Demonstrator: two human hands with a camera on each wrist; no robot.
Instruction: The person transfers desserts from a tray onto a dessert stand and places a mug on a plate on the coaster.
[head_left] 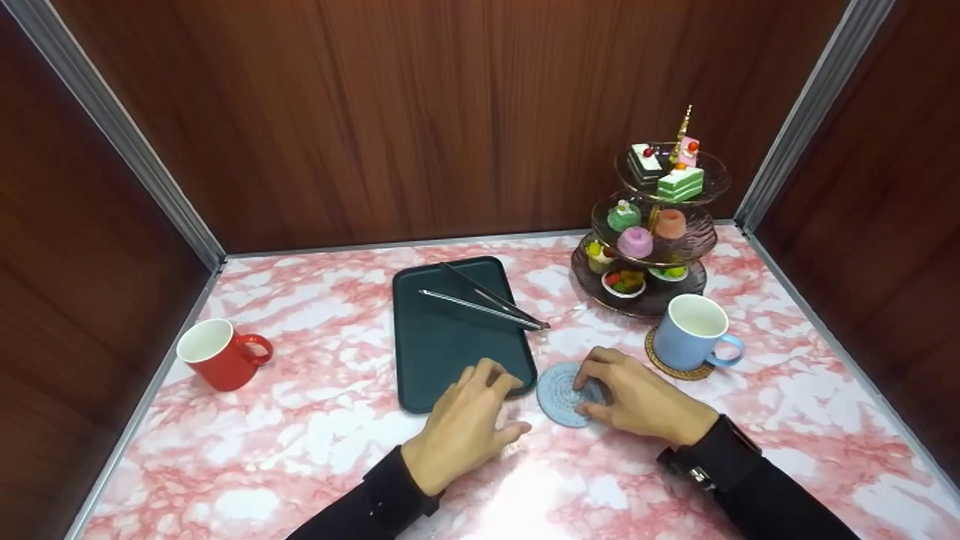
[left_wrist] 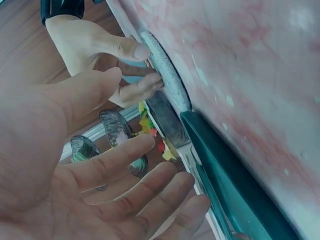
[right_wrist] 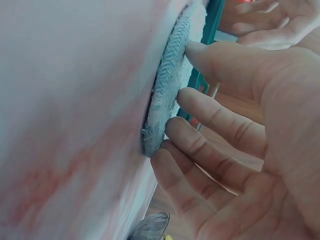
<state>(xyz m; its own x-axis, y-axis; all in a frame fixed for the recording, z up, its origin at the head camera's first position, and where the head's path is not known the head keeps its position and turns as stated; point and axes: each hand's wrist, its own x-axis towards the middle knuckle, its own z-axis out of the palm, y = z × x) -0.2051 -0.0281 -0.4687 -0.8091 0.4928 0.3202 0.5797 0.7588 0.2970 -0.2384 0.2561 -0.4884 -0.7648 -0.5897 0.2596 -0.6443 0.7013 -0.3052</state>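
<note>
A round light-blue woven coaster (head_left: 557, 394) lies flat on the table beside the near right corner of the dark green tray (head_left: 427, 360). My right hand (head_left: 641, 394) is over the coaster's right part. In the right wrist view its fingertips (right_wrist: 175, 127) and thumb rest on the coaster's top face, spread apart and not hooked under the rim. My left hand (head_left: 465, 424) hovers at the tray's near edge, fingers loosely bent and thumb apart, with nothing in it. Metal tongs (head_left: 480, 306) lie across the tray, their joined end past its right edge.
A light-blue mug (head_left: 681, 341) stands on a brown woven coaster (head_left: 661, 364) to the right. Behind it rises a three-tier stand (head_left: 649, 304) with small cakes and desserts. At the far left is a red mug (head_left: 225, 364). Wood-grain panels (head_left: 450, 120) enclose the table.
</note>
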